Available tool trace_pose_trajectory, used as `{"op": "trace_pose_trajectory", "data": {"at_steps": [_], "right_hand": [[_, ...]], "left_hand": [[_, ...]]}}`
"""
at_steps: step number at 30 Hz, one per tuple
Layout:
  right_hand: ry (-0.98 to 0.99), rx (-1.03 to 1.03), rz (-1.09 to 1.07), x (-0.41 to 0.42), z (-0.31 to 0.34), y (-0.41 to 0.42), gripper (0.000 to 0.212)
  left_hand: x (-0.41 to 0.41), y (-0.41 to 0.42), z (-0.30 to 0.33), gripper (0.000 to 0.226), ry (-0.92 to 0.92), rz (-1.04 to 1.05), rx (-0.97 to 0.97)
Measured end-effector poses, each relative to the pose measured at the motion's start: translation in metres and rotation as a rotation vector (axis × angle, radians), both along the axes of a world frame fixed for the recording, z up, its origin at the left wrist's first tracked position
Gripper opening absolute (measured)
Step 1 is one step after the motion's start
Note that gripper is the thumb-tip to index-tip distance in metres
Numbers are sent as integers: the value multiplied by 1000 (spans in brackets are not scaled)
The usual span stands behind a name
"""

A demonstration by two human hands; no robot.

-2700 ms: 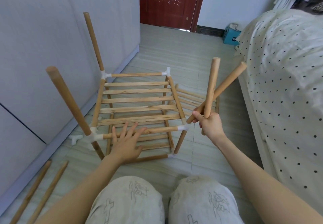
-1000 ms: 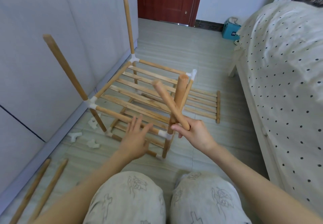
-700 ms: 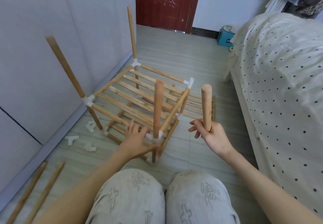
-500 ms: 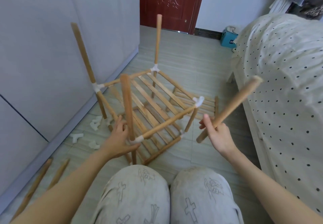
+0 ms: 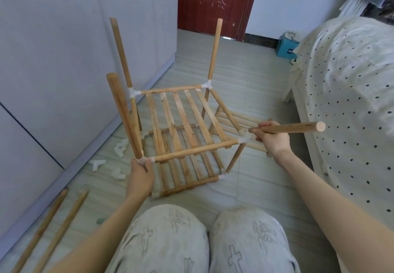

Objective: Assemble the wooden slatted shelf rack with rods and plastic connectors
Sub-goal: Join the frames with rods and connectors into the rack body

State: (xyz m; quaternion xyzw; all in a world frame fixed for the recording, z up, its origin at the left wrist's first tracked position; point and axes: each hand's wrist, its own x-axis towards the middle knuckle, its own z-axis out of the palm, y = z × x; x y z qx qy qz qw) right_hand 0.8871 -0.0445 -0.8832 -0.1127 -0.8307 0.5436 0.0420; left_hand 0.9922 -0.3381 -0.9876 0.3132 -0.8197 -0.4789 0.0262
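Person seated on the floor, knees up, half-built rack (image 5: 183,127) standing just in front of them between the wardrobe wall and the bed (image 5: 351,102).

Left hand (image 5: 139,175): fingers curled round the near-left corner connector (image 5: 145,161), grip closed on it. Reads as bracing, holding the frame steady while the other side is worked.

Right hand (image 5: 271,139): grip pinching a loose rod (image 5: 292,127) near one end, rod lying roughly level and pointing toward the bed. Held end sits right by the near-right connector (image 5: 243,139). Whether it touches the socket I cannot tell; the fingers hide it.

Three uprights already stand in the upper tier: near-left (image 5: 123,115), far-left (image 5: 120,53), far-right (image 5: 214,48). Near-right corner has none, so this rod is likely the fourth post. It would need tipping upright before it seats, hence the low hold near the end.

On the floor: spare connectors (image 5: 119,149) by the wall, within left reach; two spare rods (image 5: 53,228) at lower left; another slatted panel (image 5: 238,121) lying flat behind the rack, presumably waiting as the next tier.

Risk, as I judge it: pushing down on one corner may rack the light frame sideways.
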Motion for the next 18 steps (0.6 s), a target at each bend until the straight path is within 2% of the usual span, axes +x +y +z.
{"op": "trace_pose_trajectory", "data": {"at_steps": [4,8,10,12,14,15,16,18], "right_hand": [[-16,95,-39,-16,-5,0,18],[46,256,7,-17,-9,1,13],[67,260,34,-14,-8,2,10],[87,257,56,-12,-7,4,4],[97,270,93,-9,-6,4,12],[101,274,119,-7,-5,4,16],[102,280,146,-5,-4,4,19],[96,290,180,-1,-2,5,22]], "left_hand": [[18,5,-6,30,-208,-191,-482],[24,-2,3,36,-230,-297,-805],[24,-1,6,32,-59,-353,-864],[20,5,8,30,271,-438,-905],[7,15,8,26,538,-560,-962],[-3,21,7,30,547,-623,-975],[-12,23,5,39,468,-658,-954],[-25,21,-6,64,194,-666,-877]]}}
